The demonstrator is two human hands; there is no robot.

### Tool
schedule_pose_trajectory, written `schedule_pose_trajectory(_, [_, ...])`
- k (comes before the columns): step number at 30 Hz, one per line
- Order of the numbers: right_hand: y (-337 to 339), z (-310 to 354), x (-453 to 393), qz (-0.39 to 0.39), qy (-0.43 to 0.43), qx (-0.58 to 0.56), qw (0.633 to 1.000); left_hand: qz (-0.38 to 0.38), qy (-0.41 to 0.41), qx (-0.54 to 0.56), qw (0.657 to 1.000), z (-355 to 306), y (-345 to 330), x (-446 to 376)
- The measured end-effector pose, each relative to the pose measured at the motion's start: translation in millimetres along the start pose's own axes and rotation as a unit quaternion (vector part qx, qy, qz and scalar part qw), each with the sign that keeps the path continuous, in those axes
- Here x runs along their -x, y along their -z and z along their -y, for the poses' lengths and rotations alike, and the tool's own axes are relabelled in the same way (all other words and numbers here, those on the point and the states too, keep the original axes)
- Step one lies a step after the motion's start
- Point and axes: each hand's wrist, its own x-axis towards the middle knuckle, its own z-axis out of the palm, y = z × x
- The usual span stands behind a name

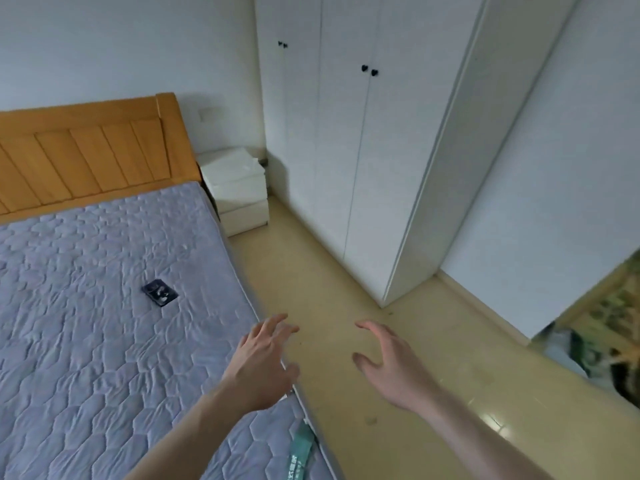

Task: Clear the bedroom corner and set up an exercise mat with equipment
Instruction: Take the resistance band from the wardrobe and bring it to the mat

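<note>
Broadly, the room is shown largest to smallest. White wardrobe (pixel 363 150), its doors shut, fills the far right wall; the bed (pixel 104 306), with a bare quilted grey mattress and a wooden headboard (pixel 86 157), fills the left. Between them runs a strip of beige floor (pixel 346 341), its long axis leading away from the viewer toward the far corner, where a white nightstand (pixel 239 192) stands just beside the headboard and near the wardrobe. At the lower right edge, a doorway shows blurred clutter (pixel 595 344) that cannot be identified.

Both arms reach forward over the near end of the floor strip. Left hand (pixel 263 362) hovers above the mattress edge, fingers spread and relaxed, grasping nothing. Right hand (pixel 388 365) hovers over the floor, fingers likewise spread, grasping nothing. The two hands are apart and touch no object.

A small dark rectangular object (pixel 160 293), possibly a card or case, lies flat on the mattress, well apart from the left hand.

Task status, as a judgement: no exercise mat and no equipment appear anywhere in view, so their position and orientation cannot be given. The floor strip looks largely free of loose items, suggesting that clearing is well advanced or little needed; fetching the mat, unrolling it and placing equipment remain. The mat's long axis would probably follow the floor strip.
</note>
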Motion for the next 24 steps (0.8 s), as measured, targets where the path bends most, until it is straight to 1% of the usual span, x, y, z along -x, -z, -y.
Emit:
schedule_pose_trajectory(3, [40,-38,-17,-0.02,-0.004,-0.007,1.0,0.004,-0.022,-0.015,1.0,-42,-8,-46])
schedule_pose_trajectory(6, [80,-76,-43,-0.022,-0.005,-0.015,1.0,-0.006,-0.028,-0.013,1.0,-84,-18,-95])
schedule_pose_trajectory(10, [136,-120,-81,-0.032,0.022,-0.008,0.999,-0.021,-0.009,-0.014,1.0,-138,-25,-153])
schedule_pose_trajectory(15, [214,-165,-126,-0.029,0.046,-0.002,0.999,-0.055,0.0,0.005,0.998,-203,-16,-221])
schedule_pose_trajectory(20, [260,-183,-170,-0.04,0.074,-0.001,0.996,-0.071,0.012,-0.007,0.997,-224,-2,-257])
schedule_pose_trajectory(24, [280,-169,-222,-0.027,0.108,-0.004,0.994,-0.107,0.033,-0.013,0.994,-214,28,-280])
